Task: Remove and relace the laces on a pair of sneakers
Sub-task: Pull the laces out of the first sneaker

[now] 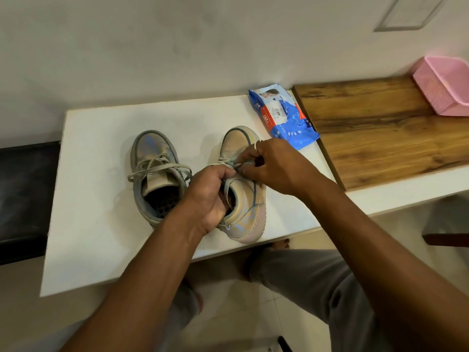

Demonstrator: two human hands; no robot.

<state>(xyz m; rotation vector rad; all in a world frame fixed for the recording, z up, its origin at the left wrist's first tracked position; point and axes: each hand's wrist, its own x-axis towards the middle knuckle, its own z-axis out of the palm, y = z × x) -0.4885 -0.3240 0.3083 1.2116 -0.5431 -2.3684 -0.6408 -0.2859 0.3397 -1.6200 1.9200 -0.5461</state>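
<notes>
Left arm in from lower left, forearm bare, wrist slightly bent. My left hand curled, fingers hooked into collar of sneaker, knuckles up. Right arm in from lower right, forearm bare, angled across. My right hand back up, fingertips pinching lace just beside left knuckles. Ring on one right finger. Hands nearly touching.

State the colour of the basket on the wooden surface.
The basket is pink; head view.
</notes>
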